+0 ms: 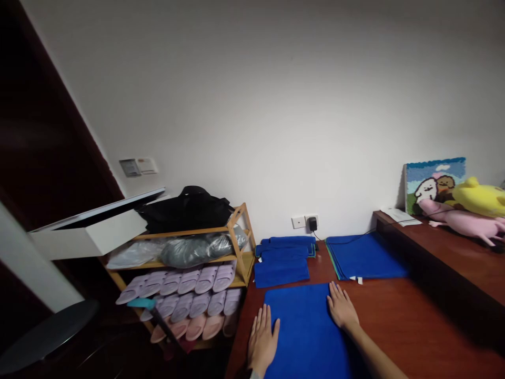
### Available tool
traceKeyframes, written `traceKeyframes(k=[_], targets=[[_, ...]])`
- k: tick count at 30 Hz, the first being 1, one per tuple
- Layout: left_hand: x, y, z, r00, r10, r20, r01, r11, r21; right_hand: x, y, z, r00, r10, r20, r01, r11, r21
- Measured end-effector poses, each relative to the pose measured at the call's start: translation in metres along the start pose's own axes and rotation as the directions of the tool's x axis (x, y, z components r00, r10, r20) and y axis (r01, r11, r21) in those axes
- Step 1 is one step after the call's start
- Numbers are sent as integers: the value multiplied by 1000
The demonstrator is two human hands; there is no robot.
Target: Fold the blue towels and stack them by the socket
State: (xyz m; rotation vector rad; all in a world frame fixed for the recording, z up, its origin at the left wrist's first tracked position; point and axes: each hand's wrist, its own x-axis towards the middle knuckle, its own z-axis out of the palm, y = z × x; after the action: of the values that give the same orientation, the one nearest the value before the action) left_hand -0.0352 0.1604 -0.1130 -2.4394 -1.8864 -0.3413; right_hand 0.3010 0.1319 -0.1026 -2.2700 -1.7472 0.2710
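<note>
A blue cloth (303, 331) lies spread flat on the reddish-brown wooden table (426, 326) before me. My left hand (263, 337) rests on its left edge with the fingers stretched out. On the right edge, near the far corner, my right hand (342, 306) lies flat with its fingers extended. Beyond the cloth are several folded blue cloths (282, 270), laid overlapping at the back left. A wider stack of blue cloths (366, 258) with green edging and a white tag sits at the back right.
Left of the table stands a wooden rack (241, 247) with several slippers (205, 276), a black bag (189, 210) and a white box (98, 231). A raised ledge (445, 252) at right bears a pink plush toy (465, 218). A plugged-in adapter (313, 223) trails a cable.
</note>
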Motion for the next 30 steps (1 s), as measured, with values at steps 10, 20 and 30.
traceKeyframes(k=[10,20,30], targets=[[22,71,-15,967,236,-94,-237,972,5,-1,-1,-4,1000,-7,2,7,1000,19],[63,154,9,943,323,80,-308,938,-160,0,-1,-7,1000,-5,21,5,1000,1],[60,7,-5,996,-13,86,12,1000,14,-3,-2,-10,1000,12,15,-12,1000,-17]])
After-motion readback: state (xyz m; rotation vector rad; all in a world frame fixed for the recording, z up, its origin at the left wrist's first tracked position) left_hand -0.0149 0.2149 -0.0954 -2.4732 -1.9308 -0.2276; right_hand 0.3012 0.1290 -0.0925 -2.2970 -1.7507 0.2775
